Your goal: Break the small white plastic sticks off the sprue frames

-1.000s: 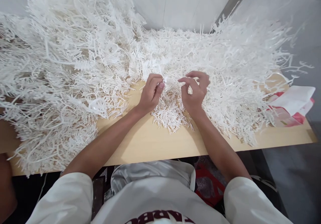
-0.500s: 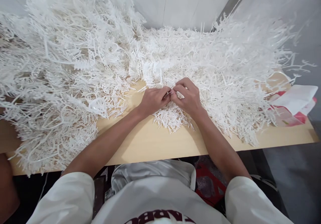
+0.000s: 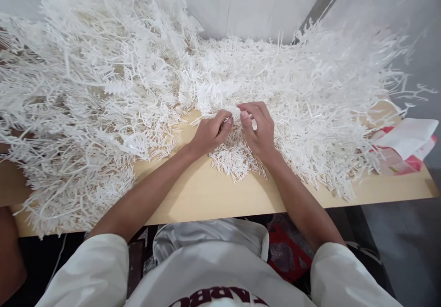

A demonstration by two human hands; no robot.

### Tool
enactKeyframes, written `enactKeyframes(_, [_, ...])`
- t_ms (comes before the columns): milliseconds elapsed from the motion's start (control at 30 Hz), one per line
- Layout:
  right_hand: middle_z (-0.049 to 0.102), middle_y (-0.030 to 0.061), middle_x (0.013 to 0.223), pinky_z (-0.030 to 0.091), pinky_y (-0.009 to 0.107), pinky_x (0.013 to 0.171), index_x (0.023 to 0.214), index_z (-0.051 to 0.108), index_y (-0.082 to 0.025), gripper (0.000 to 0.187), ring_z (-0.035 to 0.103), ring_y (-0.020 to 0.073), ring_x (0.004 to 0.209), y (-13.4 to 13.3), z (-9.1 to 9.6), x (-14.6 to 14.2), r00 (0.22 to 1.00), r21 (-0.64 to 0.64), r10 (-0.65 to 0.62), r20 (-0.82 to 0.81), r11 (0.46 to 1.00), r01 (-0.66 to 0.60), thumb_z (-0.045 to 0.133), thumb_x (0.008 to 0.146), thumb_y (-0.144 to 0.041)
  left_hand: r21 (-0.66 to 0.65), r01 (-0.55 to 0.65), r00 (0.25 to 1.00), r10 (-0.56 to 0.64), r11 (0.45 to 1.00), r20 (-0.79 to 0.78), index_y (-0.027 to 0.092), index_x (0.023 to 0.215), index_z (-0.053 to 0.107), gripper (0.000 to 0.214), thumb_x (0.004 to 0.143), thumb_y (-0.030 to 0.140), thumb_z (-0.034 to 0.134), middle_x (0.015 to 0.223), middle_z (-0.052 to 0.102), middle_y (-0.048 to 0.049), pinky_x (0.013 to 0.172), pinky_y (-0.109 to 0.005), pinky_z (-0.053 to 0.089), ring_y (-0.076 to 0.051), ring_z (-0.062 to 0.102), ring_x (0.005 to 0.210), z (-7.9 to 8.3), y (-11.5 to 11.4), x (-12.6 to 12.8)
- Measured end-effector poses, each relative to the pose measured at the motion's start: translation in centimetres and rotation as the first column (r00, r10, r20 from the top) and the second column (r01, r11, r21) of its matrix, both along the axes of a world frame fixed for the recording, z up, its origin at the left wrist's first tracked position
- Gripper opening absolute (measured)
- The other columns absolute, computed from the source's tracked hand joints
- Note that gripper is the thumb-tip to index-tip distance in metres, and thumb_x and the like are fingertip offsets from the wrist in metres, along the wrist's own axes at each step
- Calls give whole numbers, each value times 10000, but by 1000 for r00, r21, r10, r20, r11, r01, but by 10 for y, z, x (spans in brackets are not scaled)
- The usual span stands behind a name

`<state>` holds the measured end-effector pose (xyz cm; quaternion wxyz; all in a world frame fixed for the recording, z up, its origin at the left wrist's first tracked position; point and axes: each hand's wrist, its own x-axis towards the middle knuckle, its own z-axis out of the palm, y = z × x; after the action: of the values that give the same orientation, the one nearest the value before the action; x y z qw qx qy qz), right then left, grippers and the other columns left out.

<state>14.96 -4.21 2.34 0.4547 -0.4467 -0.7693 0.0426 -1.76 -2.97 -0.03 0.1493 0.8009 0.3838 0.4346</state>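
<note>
Above the wooden table, my left hand (image 3: pixel 211 133) is closed in a pinch around a thin white plastic sprig, only a bit of which shows at the fingertips. My right hand (image 3: pixel 261 127) is just to its right, thumb and fingers apart, with nothing visible between them. A narrow gap separates the two hands. Below them lies a small pile of short white plastic pieces (image 3: pixel 237 162). Behind and around the hands spreads a mass of white branching plastic sprigs (image 3: pixel 303 86).
A taller heap of white sprigs (image 3: pixel 99 86) covers the left side of the table (image 3: pixel 206 197). At the right end lies a red and white plastic packet (image 3: pixel 401 148). A tiled wall (image 3: pixel 248 4) stands behind. Part of another person's limb (image 3: pixel 10 252) shows at the lower left edge.
My hands, which met at the fingertips, have moved apart. The right fingers have opened and shifted slightly right, while the left stays pinched and has risen a little.
</note>
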Motion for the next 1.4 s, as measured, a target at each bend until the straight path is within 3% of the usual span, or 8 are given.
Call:
enactKeyframes(133, [639,41,993,460,342,840,1003,595,-241,219,584,167,962,8,-5,7,977,-92,119,179,990,-104,416,998,-367,42,-2,1000,3,999,-29,191,945,531,173,976,317,416,570,521,69,499,-190,326,-53,445,443,-4,2,1])
enactKeyframes(367, [510,3,647,324,327,670,677,454,-219,342,449,147,679,15,-8,9,878,194,-64,474,980,-33,375,1003,-288,191,-157,981,175,969,-84,185,757,533,149,883,246,481,461,440,71,462,-205,227,-55,376,416,-13,3,8])
enactKeyframes(500, [447,-20,584,311,321,645,647,425,-220,349,403,131,616,16,-12,8,880,301,-145,453,954,2,363,990,-228,108,-163,983,172,981,-72,191,748,515,152,887,252,498,470,445,75,463,-210,226,-55,359,414,-11,5,7])
enactKeyframes(667, [466,-13,596,366,332,685,643,440,-219,394,461,130,615,11,-12,5,933,264,-288,216,937,228,302,1010,-260,-152,-188,974,204,970,97,210,797,474,173,939,308,482,444,356,103,465,-219,268,-60,323,383,-3,8,0])
enactKeyframes(767, [635,29,827,432,347,785,840,583,-219,305,599,161,828,9,-6,5,967,101,-216,132,974,203,361,1011,-337,-200,-12,989,42,980,145,215,950,479,209,997,396,385,501,440,94,490,-209,330,-64,420,422,-2,7,-2])
enactKeyframes(900, [648,50,1144,455,357,922,1141,607,-264,278,600,174,1082,7,-2,6,995,-72,-20,94,997,26,402,1000,-390,-260,118,973,-60,959,222,222,1041,439,259,1018,448,314,581,534,81,533,-191,400,-59,511,491,-6,7,-2])
enactKeyframes(1167, [677,29,961,462,332,843,984,609,-248,240,604,157,927,11,-9,9,960,-111,171,222,983,-149,403,1001,-371,-290,181,971,-124,940,204,213,974,458,274,1011,456,339,574,556,71,539,-189,421,-58,533,495,-4,5,-3])
enactKeyframes(1400, [656,18,831,463,302,735,873,602,-227,164,590,146,800,13,-3,14,947,-71,215,237,976,-203,487,955,-310,-288,246,954,-180,925,238,217,932,488,306,998,483,353,528,461,73,488,-207,365,-68,448,449,-1,3,-6])
